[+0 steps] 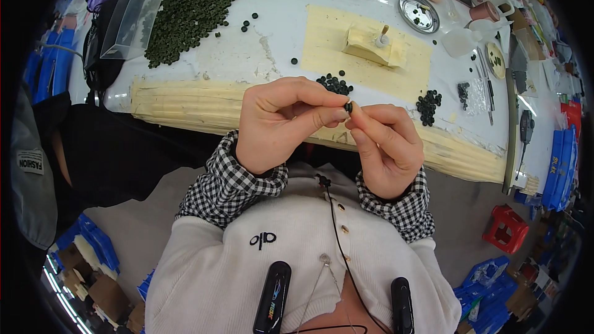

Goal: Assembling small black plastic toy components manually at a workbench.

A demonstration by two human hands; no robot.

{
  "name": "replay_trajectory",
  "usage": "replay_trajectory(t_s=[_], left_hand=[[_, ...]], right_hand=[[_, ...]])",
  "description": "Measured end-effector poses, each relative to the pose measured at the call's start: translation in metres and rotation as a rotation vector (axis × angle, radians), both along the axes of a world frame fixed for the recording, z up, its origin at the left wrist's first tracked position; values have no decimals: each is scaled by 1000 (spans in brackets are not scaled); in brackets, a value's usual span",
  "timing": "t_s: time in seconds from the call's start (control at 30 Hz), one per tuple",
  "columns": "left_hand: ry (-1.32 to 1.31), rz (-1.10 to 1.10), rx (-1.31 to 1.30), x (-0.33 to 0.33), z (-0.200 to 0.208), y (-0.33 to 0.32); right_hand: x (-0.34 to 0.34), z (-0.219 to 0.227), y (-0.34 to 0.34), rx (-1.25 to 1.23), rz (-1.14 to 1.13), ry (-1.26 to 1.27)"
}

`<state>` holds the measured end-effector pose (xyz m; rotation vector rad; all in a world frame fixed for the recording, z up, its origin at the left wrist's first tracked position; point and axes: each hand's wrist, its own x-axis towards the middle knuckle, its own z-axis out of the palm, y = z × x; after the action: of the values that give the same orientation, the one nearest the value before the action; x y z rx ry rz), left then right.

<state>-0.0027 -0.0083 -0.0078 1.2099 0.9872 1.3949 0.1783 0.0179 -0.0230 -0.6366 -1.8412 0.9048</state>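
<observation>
Just above the table's near edge, a small dark round piece (348, 107) is pinched at the meeting fingertips of both hands. My left hand (272, 125) is closed, thumb against index finger, at the piece's left side. From the right, my right hand (391, 148) presses its fingertips against the same piece, its other fingers curled. Right behind the fingertips lies a small heap of similar dark pieces (334, 83), partly hidden by my left hand. A second small heap of dark pieces (428, 107) lies to the right of my right hand.
A large mound of dark green pieces (195, 12) covers the back left, beside a clear plastic tray (133, 21). A yellow block (371, 48) with an upright peg stands on a yellow sheet (322, 37). Further right are a round metal dish (419, 13) and thin tools (489, 89).
</observation>
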Motion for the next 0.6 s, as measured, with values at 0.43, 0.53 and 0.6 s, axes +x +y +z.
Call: replay_trajectory(t_s=[0.43,0.53,0.6], left_hand=[[-34,3,3,-1,-4,0],[-15,6,7,-2,-3,0],[-15,6,9,-2,-3,0]], right_hand=[[0,2,1,26,-4,-11],[-1,3,0,15,-6,-16],[-2,3,0,9,-6,-18]])
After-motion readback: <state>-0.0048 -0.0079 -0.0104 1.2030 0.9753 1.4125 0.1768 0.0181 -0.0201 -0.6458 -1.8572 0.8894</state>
